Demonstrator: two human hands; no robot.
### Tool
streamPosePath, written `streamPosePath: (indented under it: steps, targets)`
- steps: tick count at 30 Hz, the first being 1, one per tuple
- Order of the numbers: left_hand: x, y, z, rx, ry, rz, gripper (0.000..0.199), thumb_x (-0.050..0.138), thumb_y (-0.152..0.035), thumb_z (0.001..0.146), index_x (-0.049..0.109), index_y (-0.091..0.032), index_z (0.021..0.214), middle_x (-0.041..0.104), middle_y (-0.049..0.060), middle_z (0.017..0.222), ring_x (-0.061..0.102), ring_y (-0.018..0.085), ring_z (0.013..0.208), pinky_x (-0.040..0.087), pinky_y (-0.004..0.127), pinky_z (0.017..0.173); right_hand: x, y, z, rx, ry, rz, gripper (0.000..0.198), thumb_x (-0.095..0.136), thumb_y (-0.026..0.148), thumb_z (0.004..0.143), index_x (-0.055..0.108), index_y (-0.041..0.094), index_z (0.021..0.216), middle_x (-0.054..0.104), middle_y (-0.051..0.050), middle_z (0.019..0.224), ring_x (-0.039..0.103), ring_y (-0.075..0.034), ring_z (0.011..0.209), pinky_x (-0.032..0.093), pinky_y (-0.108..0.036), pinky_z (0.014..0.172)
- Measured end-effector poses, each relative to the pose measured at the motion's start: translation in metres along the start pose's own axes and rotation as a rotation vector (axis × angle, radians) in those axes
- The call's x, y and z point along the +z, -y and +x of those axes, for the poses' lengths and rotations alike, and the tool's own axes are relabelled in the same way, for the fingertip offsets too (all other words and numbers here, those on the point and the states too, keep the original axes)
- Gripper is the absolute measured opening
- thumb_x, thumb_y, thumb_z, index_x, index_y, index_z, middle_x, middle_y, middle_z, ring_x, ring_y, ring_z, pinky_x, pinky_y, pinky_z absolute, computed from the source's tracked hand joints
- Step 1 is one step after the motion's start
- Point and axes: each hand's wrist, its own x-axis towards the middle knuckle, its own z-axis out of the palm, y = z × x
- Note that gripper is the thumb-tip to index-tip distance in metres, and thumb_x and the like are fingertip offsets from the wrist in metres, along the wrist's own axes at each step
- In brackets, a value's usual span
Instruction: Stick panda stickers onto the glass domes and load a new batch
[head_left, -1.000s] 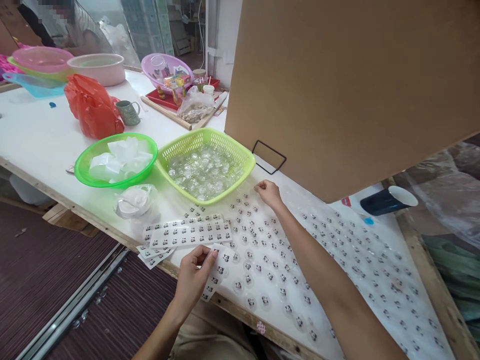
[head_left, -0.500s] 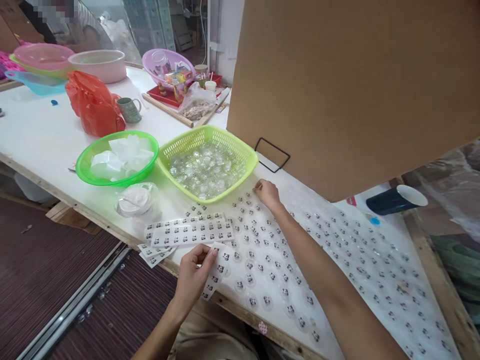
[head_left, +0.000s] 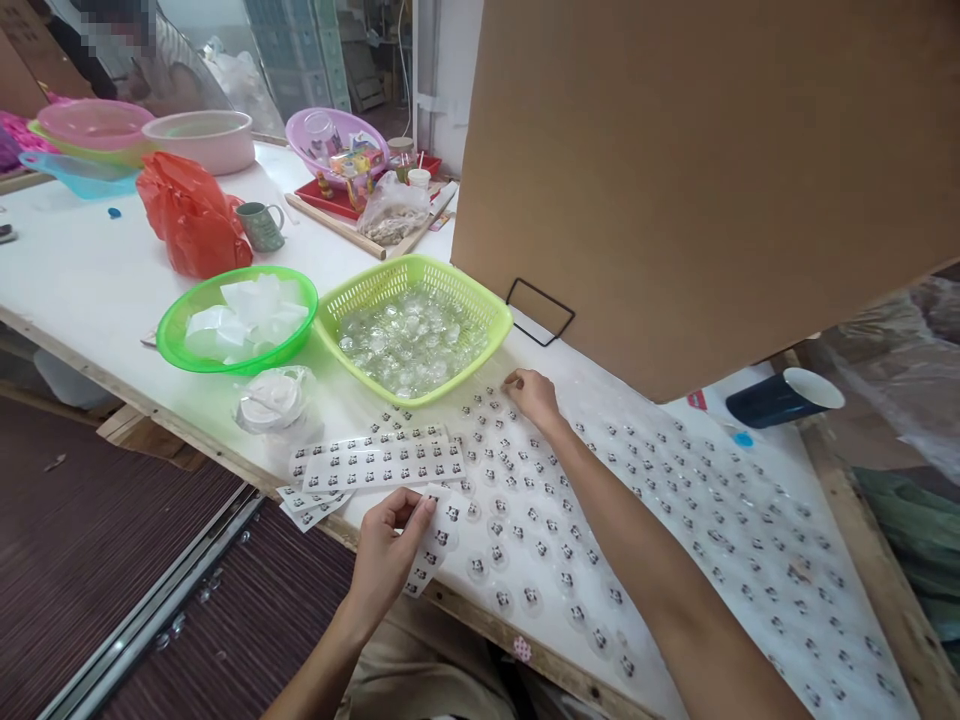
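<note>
- Smooth white worktop (head_left: 67,270) with rough wooden edge (head_left: 472,615).
- Flat brown cardboard (head_left: 690,180), upright.
- Slotted lime basket (head_left: 471,300), filled with shiny clear pieces (head_left: 409,340).
- Round green bowl (head_left: 169,335) of curled white strips (head_left: 255,310).
- Left hand (head_left: 386,545): fingers pinch a panda sheet (head_left: 442,535) above that edge.
- Right hand (head_left: 534,400): fingers narrow, near the basket; cannot tell whether they hold anything.
- Round, clear panda discs (head_left: 502,600), scattered between and beyond the hands.

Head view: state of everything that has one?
Left hand, pinching panda sheet
Panda sheet, held
Right hand, fingers curled, contents unclear
Yellow-green basket, holding clear pieces
Green bowl, holding white strips
Other panda sheets, overlapping
Red bag, crumpled
Mug, upright
Purple bowl, tilted
Dark cup, uncovered, lying or upright unclear
</note>
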Motion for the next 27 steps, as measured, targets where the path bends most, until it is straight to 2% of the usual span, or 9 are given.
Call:
streamPosePath:
  steps: [3, 6, 8, 10, 12, 14, 17, 22, 27]
  targets:
    - [0.003, -0.002, -0.002, 0.012, 0.006, 0.001, 0.028, 0.063, -0.041, 0.087, 0.062, -0.016, 0.074, 0.058, -0.001, 0.065, 0.051, 0.012, 0.060, 0.040, 0.019, 0.055, 0.001, 0.000, -0.008, -0.025, 0.013, 0.053, 0.005, 0.064, 0.023, 0.075, 0.069, 0.021, 0.074, 0.066, -0.001, 0.072, 0.059, -0.017, 0.071, 0.041, -0.027, 0.072]
    - [0.005, -0.006, -0.003, 0.010, 0.009, 0.008, 0.028, 0.062, -0.040, 0.088, 0.062, -0.016, 0.074, 0.057, -0.001, 0.065, 0.050, 0.012, 0.060, 0.039, 0.020, 0.055, -0.004, 0.005, -0.019, -0.020, -0.017, 0.103, 0.010, 0.059, 0.024, 0.079, 0.068, 0.020, 0.076, 0.068, -0.002, 0.076, 0.059, -0.017, 0.072, 0.042, -0.027, 0.071]
    - [0.007, -0.007, -0.003, 0.006, 0.006, 0.009, 0.029, 0.062, -0.041, 0.088, 0.061, -0.016, 0.074, 0.057, -0.001, 0.065, 0.049, 0.012, 0.059, 0.038, 0.020, 0.055, -0.013, 0.016, -0.037, -0.017, -0.064, 0.167, 0.016, 0.054, 0.028, 0.085, 0.067, 0.019, 0.082, 0.068, -0.004, 0.081, 0.059, -0.017, 0.073, 0.043, -0.027, 0.071]
    - [0.008, -0.008, -0.003, 0.011, -0.002, 0.005, 0.030, 0.062, -0.042, 0.088, 0.061, -0.015, 0.074, 0.055, -0.001, 0.063, 0.047, 0.011, 0.058, 0.037, 0.020, 0.055, -0.025, 0.031, -0.067, -0.054, -0.041, 0.329, 0.023, 0.050, 0.036, 0.090, 0.065, 0.019, 0.088, 0.068, -0.004, 0.083, 0.058, -0.017, 0.073, 0.043, -0.027, 0.070]
    - [0.009, -0.008, -0.003, 0.019, -0.017, -0.004, 0.031, 0.062, -0.042, 0.088, 0.060, -0.016, 0.073, 0.053, -0.002, 0.061, 0.046, 0.011, 0.057, 0.036, 0.020, 0.054, -0.037, 0.048, -0.107, -0.139, 0.143, 0.539, 0.029, 0.052, 0.045, 0.091, 0.065, 0.020, 0.092, 0.067, -0.003, 0.084, 0.058, -0.016, 0.073, 0.044, -0.028, 0.067]
    - [0.011, -0.009, -0.003, 0.019, -0.032, -0.016, 0.031, 0.063, -0.043, 0.087, 0.060, -0.016, 0.072, 0.053, -0.003, 0.060, 0.045, 0.011, 0.056, 0.035, 0.020, 0.053, -0.045, 0.062, -0.146, -0.221, 0.357, 0.633, 0.028, 0.060, 0.047, 0.088, 0.065, 0.021, 0.098, 0.067, -0.002, 0.086, 0.059, -0.016, 0.075, 0.044, -0.028, 0.067]
    - [0.016, -0.010, -0.004, 0.010, -0.043, -0.035, 0.032, 0.064, -0.045, 0.087, 0.059, -0.016, 0.071, 0.053, -0.003, 0.060, 0.044, 0.010, 0.054, 0.035, 0.020, 0.051, -0.050, 0.071, -0.183, -0.259, 0.443, 0.653, 0.021, 0.069, 0.041, 0.082, 0.064, 0.023, 0.091, 0.064, 0.001, 0.082, 0.058, -0.015, 0.075, 0.044, -0.028, 0.069]
    - [0.021, -0.013, -0.007, 0.022, -0.040, -0.003, 0.037, 0.065, -0.046, 0.085, 0.058, -0.016, 0.065, 0.053, -0.003, 0.056, 0.044, 0.010, 0.052, 0.034, 0.020, 0.049, -0.050, 0.065, -0.191, -0.219, 0.424, 0.657, 0.018, 0.064, 0.038, 0.086, 0.063, 0.022, 0.077, 0.059, 0.002, 0.071, 0.055, -0.015, 0.070, 0.041, -0.026, 0.064]
    - [0.021, -0.015, -0.009, -0.002, 0.027, -0.068, 0.029, 0.064, -0.044, 0.087, 0.067, -0.015, 0.090, 0.061, -0.001, 0.062, 0.049, 0.011, 0.053, 0.037, 0.019, 0.049, -0.051, 0.064, -0.195, -0.288, 0.457, 0.627, 0.027, 0.055, 0.041, 0.092, 0.063, 0.021, 0.076, 0.060, 0.001, 0.069, 0.054, -0.015, 0.068, 0.040, -0.027, 0.062]
